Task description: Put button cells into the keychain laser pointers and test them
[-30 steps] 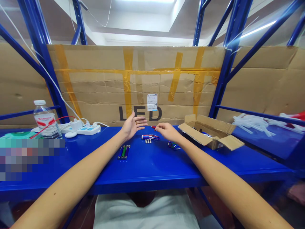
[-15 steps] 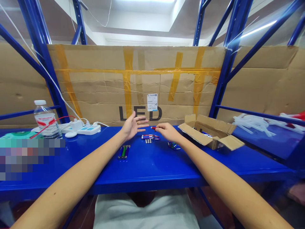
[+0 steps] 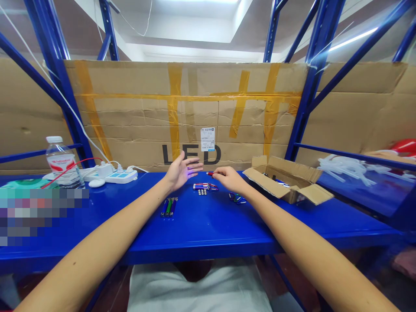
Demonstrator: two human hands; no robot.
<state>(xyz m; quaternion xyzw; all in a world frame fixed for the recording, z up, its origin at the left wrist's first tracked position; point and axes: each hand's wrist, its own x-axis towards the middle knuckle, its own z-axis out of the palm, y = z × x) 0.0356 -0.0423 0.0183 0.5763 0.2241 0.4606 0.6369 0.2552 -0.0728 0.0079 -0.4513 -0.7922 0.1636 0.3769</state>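
Observation:
My right hand (image 3: 229, 179) pinches a small red flashlight (image 3: 209, 173), its front end pointing left. Facing it, my left hand (image 3: 181, 173) is held up with palm turned and fingers spread, holding nothing. A violet glow lies on the left palm and lower fingers. Below and between the hands are several red and blue metal tubes (image 3: 204, 186), with small silver button-like pieces (image 3: 202, 192) in rows before them. Blue and green tubes (image 3: 169, 207) lie side by side under my left wrist. Coloured carabiner-like clips (image 3: 238, 199) rest beside my right wrist.
An open cardboard box (image 3: 276, 186) with small parts stands right of my right hand. On the left are a water bottle (image 3: 65, 162), a white power strip (image 3: 120, 176) and cables. A tall cardboard panel (image 3: 139, 117) closes off the back of the blue table (image 3: 208, 229).
A violet light now shows on my left palm, where there was none before. Both hands have stayed nearly in place. At the far right, a red item beyond the frame bar has shifted.

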